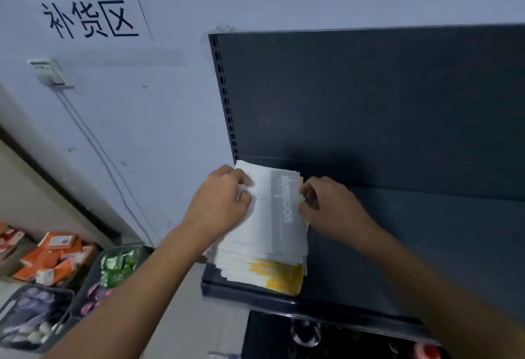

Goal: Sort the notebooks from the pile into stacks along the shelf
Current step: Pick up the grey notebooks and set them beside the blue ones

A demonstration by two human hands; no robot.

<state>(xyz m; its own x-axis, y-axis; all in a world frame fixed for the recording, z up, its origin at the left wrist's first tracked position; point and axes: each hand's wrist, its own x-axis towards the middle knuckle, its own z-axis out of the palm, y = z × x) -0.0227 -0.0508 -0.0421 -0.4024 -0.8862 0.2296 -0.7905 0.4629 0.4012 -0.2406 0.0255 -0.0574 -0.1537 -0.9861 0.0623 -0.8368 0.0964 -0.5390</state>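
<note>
These notebooks look light, floppy, slippery; left hand pinches the top edge at 9 o'clock, right hand at 3

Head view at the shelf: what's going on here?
A person has both hands on a pile of notebooks at the left end of a dark shelf. The left hand grips the top notebook, white with a grey band, at its left side; the right hand pinches its right edge. A yellow notebook sticks out lower down.
</note>
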